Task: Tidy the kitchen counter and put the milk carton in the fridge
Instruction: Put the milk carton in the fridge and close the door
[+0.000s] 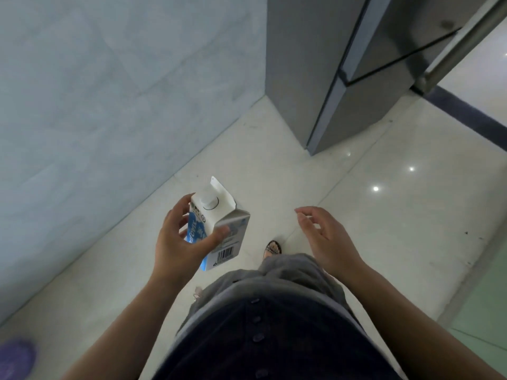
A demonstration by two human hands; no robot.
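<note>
**Milk carton carried toward the closed fridge**

The milk carton (pixel 219 226) was in the air in front of the person's waist, held by the left hand (pixel 178 237). It stayed nearly upright, only leaning a little, with its white screw cap (pixel 209 200) on top and the barcode side turned toward the camera. The fingers wrapped around the blue printed side and the thumb pressed on the grey side, so the grip came from the side and not from below. I think it was held this way so that nothing could leak from the top, and so that the carton could later go onto a shelf standing.

The right hand (pixel 321 231) was empty and open, the fingers loosely curled, raised at about the same height and well apart from the carton. It seemed kept free for the door.

The fridge (pixel 343 72) stood ahead and to the right, near the wall (pixel 109 91). Its doors looked shut, and a long handle (pixel 461 42) showed at the upper right. Below, one sandal (pixel 273 249) was on the pale tiled floor (pixel 384 215), pointing forward. No tabletop was visible here, so I judged the fridge step was in hand, the door not yet opened.
</note>
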